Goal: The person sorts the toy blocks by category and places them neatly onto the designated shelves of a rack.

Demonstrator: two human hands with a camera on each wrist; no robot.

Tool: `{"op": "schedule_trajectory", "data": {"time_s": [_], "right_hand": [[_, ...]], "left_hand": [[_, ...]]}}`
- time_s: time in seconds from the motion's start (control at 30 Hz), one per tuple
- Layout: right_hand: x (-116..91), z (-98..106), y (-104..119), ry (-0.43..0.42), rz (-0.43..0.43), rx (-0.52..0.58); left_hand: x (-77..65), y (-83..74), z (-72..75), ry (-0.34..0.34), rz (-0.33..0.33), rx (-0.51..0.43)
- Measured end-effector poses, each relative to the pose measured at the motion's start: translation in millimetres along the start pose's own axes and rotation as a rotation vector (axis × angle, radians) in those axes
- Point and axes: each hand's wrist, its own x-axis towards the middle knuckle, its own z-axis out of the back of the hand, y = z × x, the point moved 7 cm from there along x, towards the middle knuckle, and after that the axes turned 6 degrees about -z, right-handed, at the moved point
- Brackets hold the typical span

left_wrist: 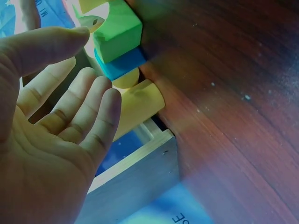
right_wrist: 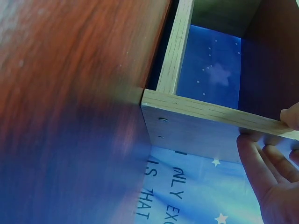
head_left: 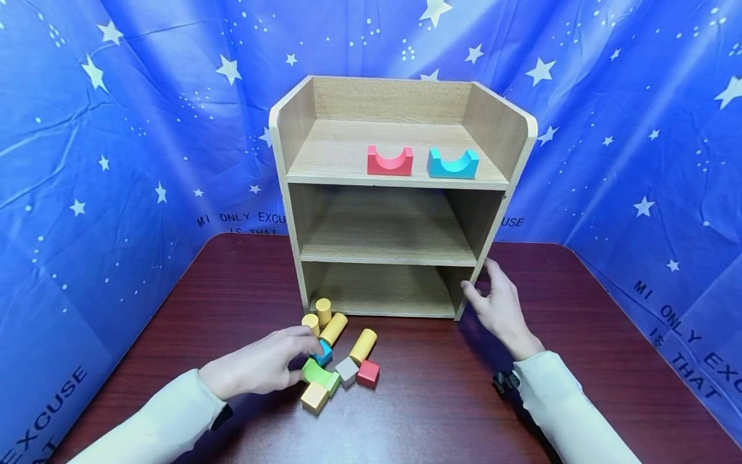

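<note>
My left hand (head_left: 263, 364) hovers over a cluster of wooden blocks, its fingers loosely bent. The thumb and fingertips are close to a green arch block (head_left: 313, 370) and a blue block (head_left: 324, 354) partly hidden by the hand. In the left wrist view, the palm looks bare beside the green arch block (left_wrist: 122, 32). My right hand (head_left: 500, 312) grips the lower right side panel of a wooden shelf unit (head_left: 388, 235). The right wrist view shows the thumb inside and the fingers (right_wrist: 254, 163) outside the panel's edge.
Several yellow cylinders (head_left: 363, 346), a grey cube (head_left: 346, 372), a red cube (head_left: 368, 374) and a pale yellow cube (head_left: 315, 398) are on the dark table (head_left: 417, 412). A red arch block (head_left: 377, 166) and a blue arch block (head_left: 453, 171) stand on the top shelf. A starry blue cloth (head_left: 145, 129) hangs behind.
</note>
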Motion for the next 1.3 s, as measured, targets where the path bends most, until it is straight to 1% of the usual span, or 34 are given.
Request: {"op": "schedule_trajectory", "data": {"time_s": [0.27, 0.4, 0.57, 0.8, 0.93, 1.13, 1.3], "right_hand": [[0, -1, 0, -0.008, 0.014, 0.005], [0, -1, -1, -0.008, 0.008, 0.006], [0, -1, -2, -0.005, 0.001, -0.005], [0, -2, -1, -0.005, 0.001, -0.001], [-1, -2, -1, -0.001, -0.005, -0.005], [0, -1, -1, 0.000, -0.003, 0.007], [0, -1, 0, -0.002, 0.003, 0.010]], "left_hand": [[0.9, 1.5, -7.4, 0.020, 0.004, 0.006], [1.2, 1.4, -9.7, 0.020, 0.000, 0.005], [1.2, 0.4, -10.5, 0.015, -0.021, 0.005], [0.7, 1.9, -11.4, 0.015, -0.024, -0.001], [-0.2, 2.9, -10.6, 0.004, -0.027, 0.018], [-2.6, 4.7, -11.0, 0.008, -0.015, 0.058], [-0.9, 4.2, -12.0, 0.006, -0.028, 0.057]]}}
